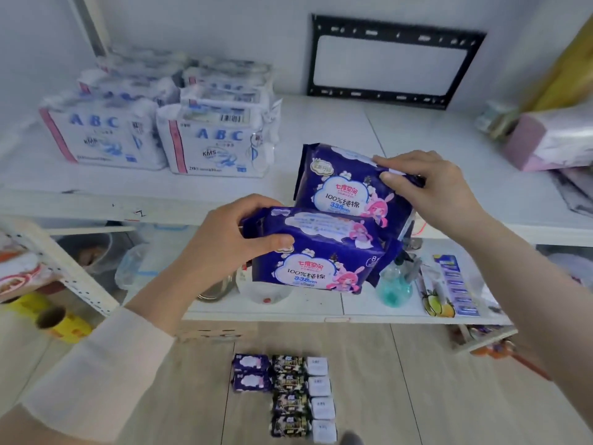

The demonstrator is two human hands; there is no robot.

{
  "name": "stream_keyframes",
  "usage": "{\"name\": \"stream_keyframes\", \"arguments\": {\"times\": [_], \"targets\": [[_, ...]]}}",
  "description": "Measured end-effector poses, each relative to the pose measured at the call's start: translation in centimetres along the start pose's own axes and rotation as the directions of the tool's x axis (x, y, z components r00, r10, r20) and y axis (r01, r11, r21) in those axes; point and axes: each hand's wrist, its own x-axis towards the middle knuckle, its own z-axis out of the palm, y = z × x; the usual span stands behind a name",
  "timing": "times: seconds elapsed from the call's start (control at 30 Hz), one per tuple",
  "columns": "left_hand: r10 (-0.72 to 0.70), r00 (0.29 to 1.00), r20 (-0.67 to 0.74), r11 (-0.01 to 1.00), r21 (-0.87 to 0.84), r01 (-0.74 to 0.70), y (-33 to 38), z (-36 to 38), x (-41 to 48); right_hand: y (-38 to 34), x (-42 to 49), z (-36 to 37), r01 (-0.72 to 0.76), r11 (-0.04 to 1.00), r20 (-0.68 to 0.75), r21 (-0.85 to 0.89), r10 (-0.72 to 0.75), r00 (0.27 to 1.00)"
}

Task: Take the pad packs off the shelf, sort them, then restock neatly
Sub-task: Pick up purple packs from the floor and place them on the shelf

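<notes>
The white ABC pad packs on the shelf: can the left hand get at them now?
Probably not: the left hand grips a purple pad pack, though nothing blocks the way to the white ABC packs.

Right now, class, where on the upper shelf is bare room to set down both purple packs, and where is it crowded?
Bare: the middle of the upper shelf, between the ABC packs and the pink bundle, before the black frame. Crowded: the left end and the lower shelf.
</notes>
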Motion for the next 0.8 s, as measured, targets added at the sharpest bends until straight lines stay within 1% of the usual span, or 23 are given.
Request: {"name": "stream_keyframes", "arguments": {"times": [0.13, 0.27, 0.4, 0.53, 0.8], "targets": [[0.024, 0.998, -0.050, 0.999, 0.031, -0.023, 1.8, 0.9, 4.8, 2.8, 4.5, -2.0, -0.015, 0.999, -0.022, 0.034, 0.016, 1.000], [0.023, 0.996, -0.081, 0.998, 0.058, -0.018, 2.7, 2.8, 9.5, 6.1, 9.6, -3.4, 0.013, 0.999, -0.030, 0.043, -0.012, 0.999], [0.011, 0.993, -0.115, 0.998, 0.066, -0.003, 2.5, 4.7, 13.3, 9.1, 13.4, -3.2, 0.037, 0.998, 0.027, 0.041, -0.038, 0.999], [0.004, 0.996, -0.084, 0.994, 0.108, 0.005, 1.7, 5.5, 15.8, 10.4, 15.7, -2.1, 0.030, 0.999, 0.085, 0.038, -0.034, 0.996], [0.031, 0.999, 0.024, 0.966, 0.256, -0.036, -0.1, 4.0, 18.8, 10.8, 17.0, -0.2, -0.030, 1.000, 0.045, 0.002, 0.030, 0.999]]}}
